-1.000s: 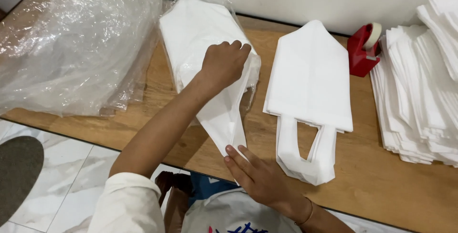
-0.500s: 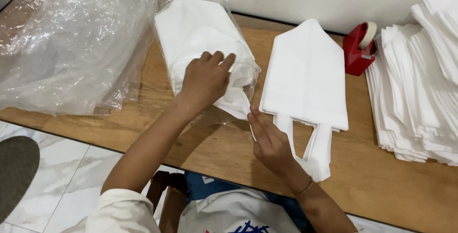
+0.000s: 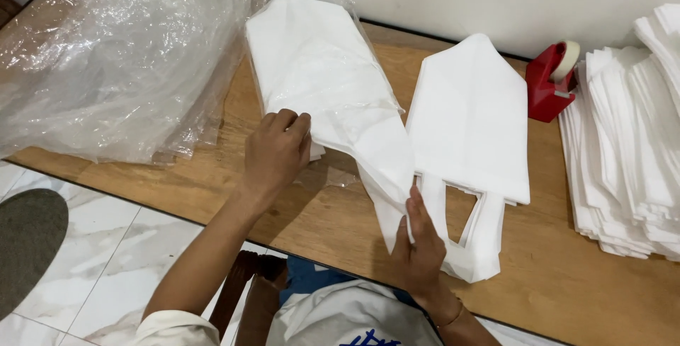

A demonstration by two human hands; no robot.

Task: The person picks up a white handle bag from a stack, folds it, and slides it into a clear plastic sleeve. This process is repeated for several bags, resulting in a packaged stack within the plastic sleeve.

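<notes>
plastic sleeves (image 3: pixel 113 55), clear and crinkled, lie heaped at the far left of the table (image 3: pixel 212 169), out of my way but within reach. next comes my left hand (image 3: pixel 278 151), fingers curled over the near edge of the clear wrapper (image 3: pixel 333 116) around a stack of white bags, pinning it against the wood so it cannot slide. that wrapped bag stack (image 3: pixel 319 70) lies slanted across the table, its narrow handle end trailing toward me. my right hand (image 3: pixel 418 247) pinches that trailing end between thumb and fingers just off the table edge, apparently keeping the bundle stretched. just right of it, touching, an unwrapped folded white bag (image 3: pixel 471 119) lies flat with its handle loops toward me. beyond it a red tape dispenser (image 3: pixel 549 80) stands against the wall, and a tall pile of folded white bags (image 3: pixel 630 148) fills the right end.
</notes>
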